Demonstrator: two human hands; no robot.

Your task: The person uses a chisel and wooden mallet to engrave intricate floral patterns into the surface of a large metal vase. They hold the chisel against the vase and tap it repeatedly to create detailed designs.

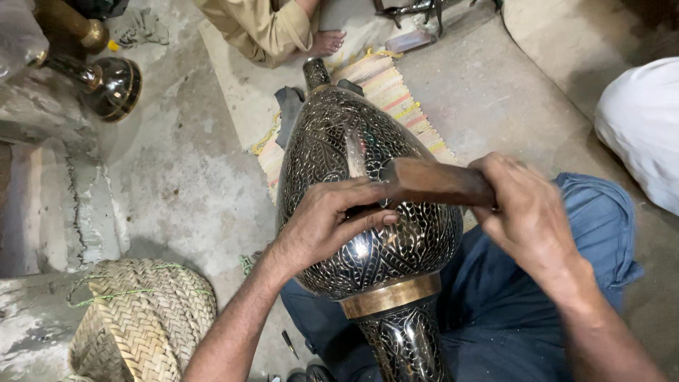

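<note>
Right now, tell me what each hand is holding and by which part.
The right hand grips a wooden block by its near end. The left hand rests on the engraved metal vase, fingers pinching something hidden.

Vase (368, 212): glossy dark metal, densely engraved, with a smooth brass-coloured band (390, 296). Mallet block (435, 184): matt brown wood, worn. Basket (141, 318): coarse woven straw. Mat (396, 92): striped woven cloth. Floor (184, 177): rough, stained grey concrete. Trousers (509, 311): matt blue cloth.
</note>
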